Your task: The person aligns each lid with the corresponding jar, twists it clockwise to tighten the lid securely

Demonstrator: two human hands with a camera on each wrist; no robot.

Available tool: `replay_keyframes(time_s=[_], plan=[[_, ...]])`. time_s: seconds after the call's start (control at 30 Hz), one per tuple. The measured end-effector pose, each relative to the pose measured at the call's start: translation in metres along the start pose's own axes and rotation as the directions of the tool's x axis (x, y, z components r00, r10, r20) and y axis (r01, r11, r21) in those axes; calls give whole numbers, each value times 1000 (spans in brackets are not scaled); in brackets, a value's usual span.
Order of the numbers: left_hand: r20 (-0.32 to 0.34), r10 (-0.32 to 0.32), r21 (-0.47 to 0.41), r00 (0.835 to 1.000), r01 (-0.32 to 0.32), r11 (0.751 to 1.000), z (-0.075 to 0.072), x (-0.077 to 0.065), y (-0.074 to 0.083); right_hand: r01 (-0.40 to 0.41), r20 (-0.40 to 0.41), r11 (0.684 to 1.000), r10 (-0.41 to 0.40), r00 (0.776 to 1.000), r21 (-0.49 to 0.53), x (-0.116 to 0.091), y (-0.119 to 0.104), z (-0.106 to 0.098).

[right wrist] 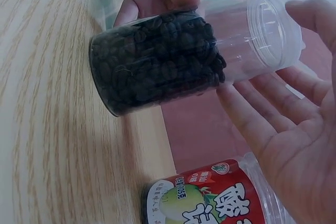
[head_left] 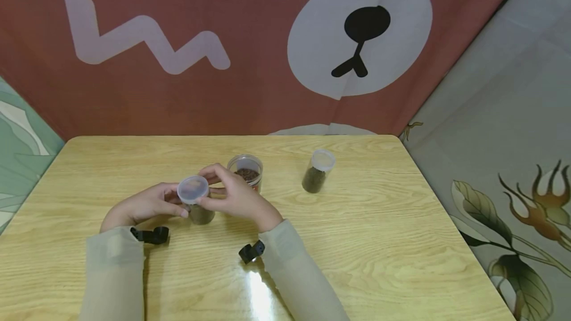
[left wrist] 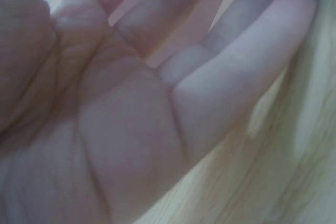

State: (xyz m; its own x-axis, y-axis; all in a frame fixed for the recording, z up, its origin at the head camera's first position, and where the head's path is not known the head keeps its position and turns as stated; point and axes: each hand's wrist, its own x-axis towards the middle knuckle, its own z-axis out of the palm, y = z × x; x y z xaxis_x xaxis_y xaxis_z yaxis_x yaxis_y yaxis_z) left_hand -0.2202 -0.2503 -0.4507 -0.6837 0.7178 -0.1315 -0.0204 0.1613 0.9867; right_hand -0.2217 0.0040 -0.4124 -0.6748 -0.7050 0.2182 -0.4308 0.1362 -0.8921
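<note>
A clear plastic jar (head_left: 202,215) is part filled with dark coffee beans (right wrist: 163,59), and a translucent lid (right wrist: 278,31) tops it. My left hand (head_left: 149,204) holds the jar's body from the left, thumb against its near side. With thumb and fingers around the lid's rim, my right hand (head_left: 236,194) grips it from the right. In the right wrist view the lid sits on the jar's mouth. The left wrist view shows mostly my left palm (left wrist: 121,108), with a dark bit of the jar at the top right corner.
Behind my right hand stands an open clear jar (head_left: 255,165) with brown pieces inside; its red label (right wrist: 239,200) shows in the right wrist view. Farther right is a lidded jar (head_left: 314,180) of dark green contents. All are on a wooden table (head_left: 379,241).
</note>
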Motion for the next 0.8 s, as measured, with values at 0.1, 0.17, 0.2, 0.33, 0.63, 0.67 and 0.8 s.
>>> replay_keyframes(time_s=[0.1,0.17,0.2,0.33,0.63,0.67,0.8], plan=[[12,6,-17,1000,-6,1000,0,0,0,-13,-14,1000,13,1000,3,0,1,1],[15,9,-20,1000,-8,1000,0,0,-1,-14,-21,1000,14,1000,-3,0,1,1],[15,11,-19,1000,-10,1000,0,0,-1,-15,-24,1000,15,1000,-4,1,1,1],[6,3,-11,1000,-3,1000,-1,0,-1,-21,-35,1000,21,999,2,1,2,2],[1,6,-10,1000,-6,1000,3,-2,0,26,9,999,-26,1000,-20,-1,1,1],[3,4,-11,1000,-4,1000,3,-3,1,36,17,999,-36,999,-26,-2,1,1],[4,3,-11,1000,-3,1000,5,-3,2,56,29,998,-55,998,-31,-3,0,1]])
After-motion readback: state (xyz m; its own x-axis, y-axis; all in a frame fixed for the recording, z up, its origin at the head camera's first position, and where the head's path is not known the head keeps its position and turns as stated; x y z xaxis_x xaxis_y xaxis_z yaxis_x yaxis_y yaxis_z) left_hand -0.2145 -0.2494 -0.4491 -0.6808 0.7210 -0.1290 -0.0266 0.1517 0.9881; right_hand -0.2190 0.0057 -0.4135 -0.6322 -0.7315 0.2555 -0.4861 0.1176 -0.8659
